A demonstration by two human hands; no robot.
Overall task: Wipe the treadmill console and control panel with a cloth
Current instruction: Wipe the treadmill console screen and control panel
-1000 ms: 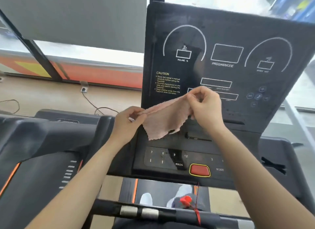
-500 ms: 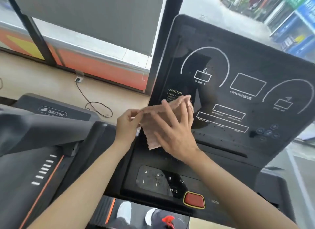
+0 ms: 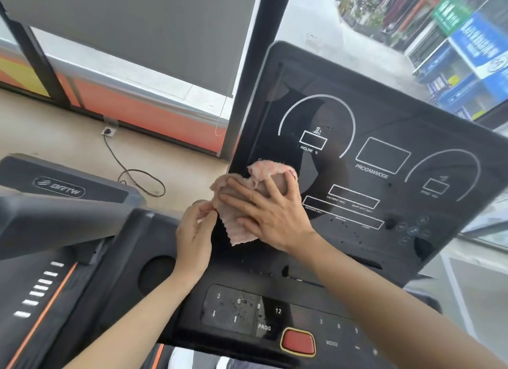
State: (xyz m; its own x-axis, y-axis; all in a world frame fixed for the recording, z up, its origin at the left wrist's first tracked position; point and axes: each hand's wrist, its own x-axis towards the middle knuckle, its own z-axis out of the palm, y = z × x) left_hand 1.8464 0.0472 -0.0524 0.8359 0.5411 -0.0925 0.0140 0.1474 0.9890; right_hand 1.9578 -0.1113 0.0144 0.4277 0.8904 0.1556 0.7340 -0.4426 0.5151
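A black treadmill console (image 3: 384,126) with white dial outlines stands tilted in front of me. Below it lies the control panel (image 3: 247,311) with number keys and a red button (image 3: 298,341). A crumpled pink cloth (image 3: 239,231) lies against the console's lower left corner. My right hand (image 3: 269,212) presses flat on the cloth with spread fingers. My left hand (image 3: 193,236) pinches the cloth's left edge just beside the console's left side.
A second dark treadmill (image 3: 60,231) with an orange stripe stands at the left. A cable (image 3: 132,173) runs over the beige floor to a wall socket (image 3: 108,130). A black window post (image 3: 253,66) rises behind the console, with street shops beyond the glass.
My right hand went from pinching the stretched cloth to lying flat on it against the console's lower left. The cloth is now bunched. The view has shifted up and left.
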